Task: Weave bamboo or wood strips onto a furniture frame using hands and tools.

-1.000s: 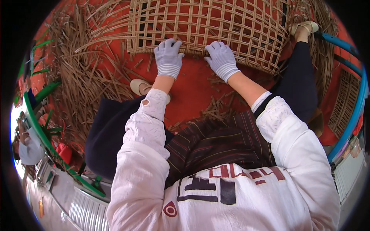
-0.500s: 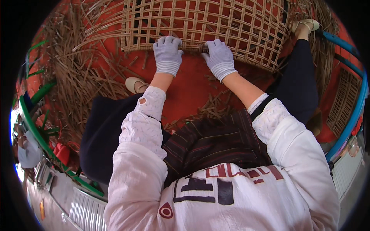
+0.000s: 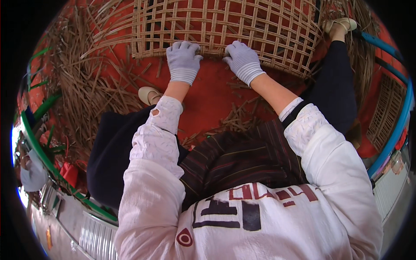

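Observation:
A tan woven lattice panel (image 3: 268, 32), made of paired strips with square openings, lies in front of me at the top of the view. Its near edge is a bound rim. My left hand (image 3: 183, 60), in a grey-lilac knitted glove, has its fingers curled over that rim left of centre. In a matching glove, my right hand (image 3: 242, 60) grips the same rim a short way to the right. Both sets of fingertips are hidden behind the rim. Long unwoven strips (image 3: 110, 43) fan out from the panel's left side.
Brown strips (image 3: 86, 82) are heaped on the red floor (image 3: 195, 108) at the left, and short offcuts (image 3: 242, 119) lie nearer me. A green metal frame (image 3: 39, 151) curves along the left, a blue tubular frame (image 3: 401, 117) along the right. Another woven panel (image 3: 387, 112) rests beside the blue tubes.
Both hands have shifted slightly left, keeping hold of the rim. In the view the panel, too, sits a little further left and higher.

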A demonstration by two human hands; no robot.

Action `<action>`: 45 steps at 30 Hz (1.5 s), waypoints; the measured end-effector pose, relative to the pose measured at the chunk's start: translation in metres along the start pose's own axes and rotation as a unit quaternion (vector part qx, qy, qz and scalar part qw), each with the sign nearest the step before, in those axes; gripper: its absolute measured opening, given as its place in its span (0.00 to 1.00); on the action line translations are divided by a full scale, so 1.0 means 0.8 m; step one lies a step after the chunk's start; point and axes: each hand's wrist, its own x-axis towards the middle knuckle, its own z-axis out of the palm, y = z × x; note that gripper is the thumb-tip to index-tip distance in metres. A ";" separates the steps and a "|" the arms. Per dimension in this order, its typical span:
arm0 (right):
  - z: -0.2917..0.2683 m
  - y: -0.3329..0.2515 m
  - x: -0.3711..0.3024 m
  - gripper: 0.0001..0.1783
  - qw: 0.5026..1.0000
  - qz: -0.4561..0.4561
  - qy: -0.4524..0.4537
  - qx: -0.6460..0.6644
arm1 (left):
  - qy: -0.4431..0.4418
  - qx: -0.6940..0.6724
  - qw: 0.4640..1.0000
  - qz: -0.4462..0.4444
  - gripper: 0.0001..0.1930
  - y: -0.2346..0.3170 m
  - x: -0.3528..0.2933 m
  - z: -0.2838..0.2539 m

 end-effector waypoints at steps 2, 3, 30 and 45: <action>-0.002 -0.002 0.003 0.16 1.000 0.010 -0.012 0.003 | 0.004 0.002 1.000 0.000 0.16 0.000 0.000 0.000; -0.002 -0.003 0.005 0.15 1.000 0.022 -0.018 0.010 | 0.004 0.003 1.000 -0.001 0.16 0.000 -0.001 0.000; 0.023 -0.018 0.014 0.13 0.989 -0.104 0.102 -0.010 | 0.058 0.059 0.974 -0.210 0.24 -0.101 -0.018 -0.045; 0.021 -0.018 0.018 0.15 0.993 -0.091 0.072 0.004 | -0.062 0.051 0.994 -0.080 0.18 -0.147 -0.014 -0.055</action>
